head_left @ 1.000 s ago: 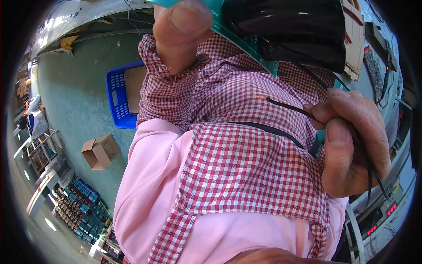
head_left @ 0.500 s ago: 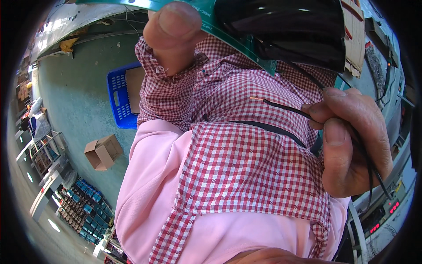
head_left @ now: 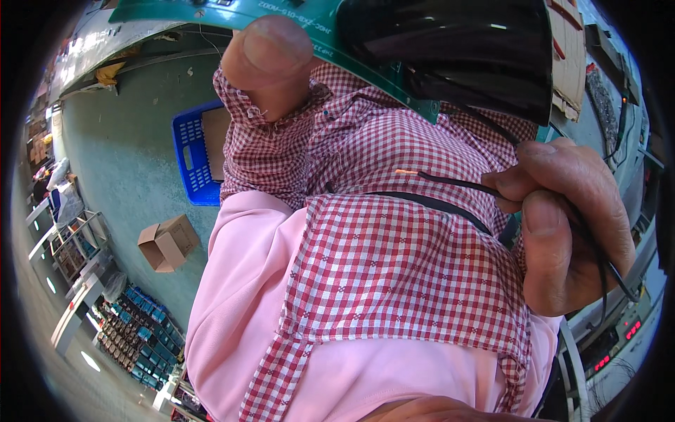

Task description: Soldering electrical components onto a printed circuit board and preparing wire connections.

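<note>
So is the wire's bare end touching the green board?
No, the bare copper end sits apart from the green board, with checked cloth showing between them.

Green floor (head_left: 126, 169), lower left of the left grip (head_left: 271, 56), bearing a blue crate (head_left: 199, 195) and an open cardboard box (head_left: 169, 246); farther left of it, pale-framed shelving (head_left: 74, 253) and bright light streaks (head_left: 90, 361).

The left hand (head_left: 271, 60) is at the lower edge of the circuit board (head_left: 211, 13), left of the cylinder (head_left: 457, 60). From the right hand (head_left: 576, 225), the wire (head_left: 457, 181) extends left before the apron (head_left: 408, 274). Leftward on the floor (head_left: 126, 155), the carton (head_left: 169, 245) lies below the crate (head_left: 188, 158) in view.
</note>
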The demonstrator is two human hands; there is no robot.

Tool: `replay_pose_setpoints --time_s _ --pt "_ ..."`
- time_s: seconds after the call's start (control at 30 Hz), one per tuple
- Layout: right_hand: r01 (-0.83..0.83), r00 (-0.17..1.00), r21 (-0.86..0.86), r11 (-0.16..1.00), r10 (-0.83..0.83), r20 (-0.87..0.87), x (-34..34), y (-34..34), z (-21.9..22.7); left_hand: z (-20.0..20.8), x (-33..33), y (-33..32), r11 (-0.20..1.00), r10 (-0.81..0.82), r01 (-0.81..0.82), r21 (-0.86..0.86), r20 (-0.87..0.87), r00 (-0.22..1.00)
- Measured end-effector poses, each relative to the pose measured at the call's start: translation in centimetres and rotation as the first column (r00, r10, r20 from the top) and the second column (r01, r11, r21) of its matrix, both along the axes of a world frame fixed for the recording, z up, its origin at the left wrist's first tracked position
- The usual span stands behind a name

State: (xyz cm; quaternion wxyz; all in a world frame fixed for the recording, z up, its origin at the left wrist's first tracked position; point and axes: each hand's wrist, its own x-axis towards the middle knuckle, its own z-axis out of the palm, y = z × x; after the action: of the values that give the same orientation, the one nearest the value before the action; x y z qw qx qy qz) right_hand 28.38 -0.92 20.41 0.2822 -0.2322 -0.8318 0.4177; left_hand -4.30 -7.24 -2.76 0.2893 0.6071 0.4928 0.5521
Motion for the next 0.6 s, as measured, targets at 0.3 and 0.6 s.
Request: replay_pose_setpoints --time_s 0.3,0.6 --pt "0.020 0.998 -0.081 0.996 -0.025 -0.052 -0.1 0.1 -0.8 -0.2 -0.1 0.3 1.000 -0.018 0.018 -0.013 0.031 0.999" --pt "0.153 0.986 -0.158 0.976 -0.161 -0.038 0.3 -0.3 -0.9 -0.6 0.1 0.5 0.998 -0.044 0.046 -0.036 0.066 0.997"
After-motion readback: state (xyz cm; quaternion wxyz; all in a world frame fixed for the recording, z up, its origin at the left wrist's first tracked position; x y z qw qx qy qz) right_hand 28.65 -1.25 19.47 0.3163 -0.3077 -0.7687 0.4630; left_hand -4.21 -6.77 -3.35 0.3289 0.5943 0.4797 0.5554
